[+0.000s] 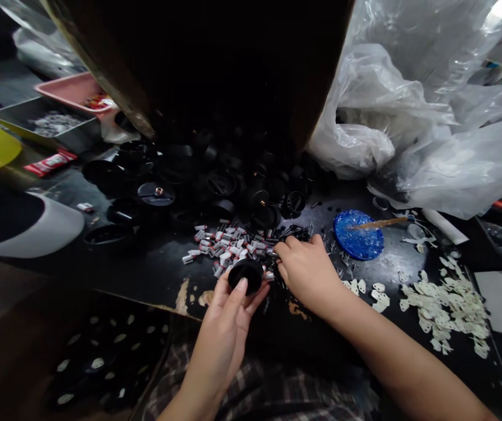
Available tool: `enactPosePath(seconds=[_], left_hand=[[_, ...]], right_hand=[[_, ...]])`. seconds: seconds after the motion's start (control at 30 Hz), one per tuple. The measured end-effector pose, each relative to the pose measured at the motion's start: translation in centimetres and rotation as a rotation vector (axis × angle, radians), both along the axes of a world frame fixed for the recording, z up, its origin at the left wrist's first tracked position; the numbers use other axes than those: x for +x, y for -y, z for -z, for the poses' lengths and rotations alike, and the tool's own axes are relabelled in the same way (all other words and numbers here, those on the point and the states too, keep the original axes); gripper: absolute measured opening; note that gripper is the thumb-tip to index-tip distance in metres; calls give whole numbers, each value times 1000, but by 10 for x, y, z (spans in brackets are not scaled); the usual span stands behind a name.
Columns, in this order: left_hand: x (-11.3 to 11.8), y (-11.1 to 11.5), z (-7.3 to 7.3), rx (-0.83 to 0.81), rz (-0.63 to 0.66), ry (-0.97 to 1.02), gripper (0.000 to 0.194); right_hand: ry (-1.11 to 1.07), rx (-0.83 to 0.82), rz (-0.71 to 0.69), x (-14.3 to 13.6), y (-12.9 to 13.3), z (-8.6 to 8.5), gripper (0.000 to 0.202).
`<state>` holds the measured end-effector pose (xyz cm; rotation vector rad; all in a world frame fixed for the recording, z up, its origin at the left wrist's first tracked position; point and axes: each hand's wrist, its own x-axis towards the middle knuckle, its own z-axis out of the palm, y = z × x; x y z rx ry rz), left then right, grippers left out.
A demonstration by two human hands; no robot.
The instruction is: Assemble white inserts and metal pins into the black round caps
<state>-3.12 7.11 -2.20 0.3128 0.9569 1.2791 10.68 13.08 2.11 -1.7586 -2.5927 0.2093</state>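
My left hand [229, 318] grips a black round cap [246, 277], its hollow side facing up, with the thumb over the rim. Just to the right, my right hand [306, 266] reaches down with curled fingers at a heap of small dark parts, some like springs or screws [297, 230]. Its fingertips are partly hidden, and whatever they pinch does not show. Between and behind the hands lies a pile of small white-and-grey cylindrical pieces with red ends [229, 245].
Several black round housings [157, 193] crowd the back, before a large dark box [242, 70]. On the right are a blue lid with a stick [358, 235], flat cream pieces [448, 304] and plastic bags [466, 158]. A pink tray [69, 88] and a grey tray [82, 133] stand left.
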Motion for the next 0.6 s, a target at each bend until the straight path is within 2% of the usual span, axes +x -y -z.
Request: enactPosePath(seconds=[0.13,0.2,0.33,0.4,0.5,0.6], left_hand=[[-2,0,0,0,-20,17,26],[-3,0,-2,-16,-33,49,24],[-1,0,-10,-78,-23,124,18],[1,0,-13,-118,6,149,17],[3,1,-15,-174,24,164,15],[5,5,-15,-157,8,127,12]], right_hand=[[-67,-11,14,5,0,-1,11],[-178,-29,39,11,6,-3,11],[-797,-190,244,20,24,-9,11],[-984,-273,320,21,33,-11,11],[-949,-224,317,23,41,-11,10],[-762,-68,208,26,47,-11,12]])
